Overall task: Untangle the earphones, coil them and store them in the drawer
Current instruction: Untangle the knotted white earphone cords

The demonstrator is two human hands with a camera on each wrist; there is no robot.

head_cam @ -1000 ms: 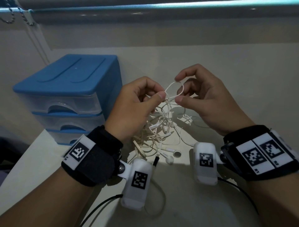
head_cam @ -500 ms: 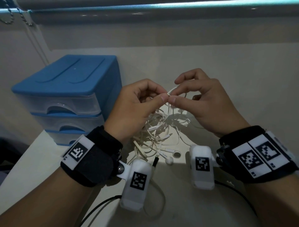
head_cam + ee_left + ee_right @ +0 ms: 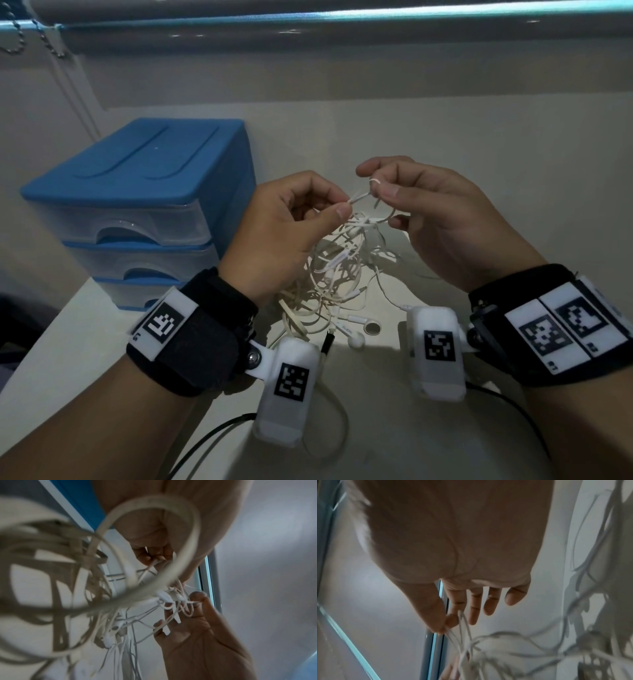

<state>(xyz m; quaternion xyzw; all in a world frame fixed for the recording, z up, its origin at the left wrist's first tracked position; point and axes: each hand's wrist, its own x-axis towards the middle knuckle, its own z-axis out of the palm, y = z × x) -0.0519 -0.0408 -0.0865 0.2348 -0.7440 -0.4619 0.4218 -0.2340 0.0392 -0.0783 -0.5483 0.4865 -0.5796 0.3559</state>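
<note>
Fingers (image 3: 342,205) of left hand (image 3: 274,240) and right hand (image 3: 445,222) each pinch a cord of the tangled earphones (image 3: 335,274) above the surface (image 3: 376,428), beside closed drawers (image 3: 137,219).

Earphones (image 3: 337,270): white and cream cords in one tangled clump, upper strands lifted off the table, lower loops and two earbuds lying on it, right of the drawer unit (image 3: 137,212), blue-topped, three translucent drawers, all closed.

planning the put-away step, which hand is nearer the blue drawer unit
Left. The left hand is just beside the drawer unit, at its right side, pinching the earphones. The right hand is farther away, beyond the tangle.
</note>
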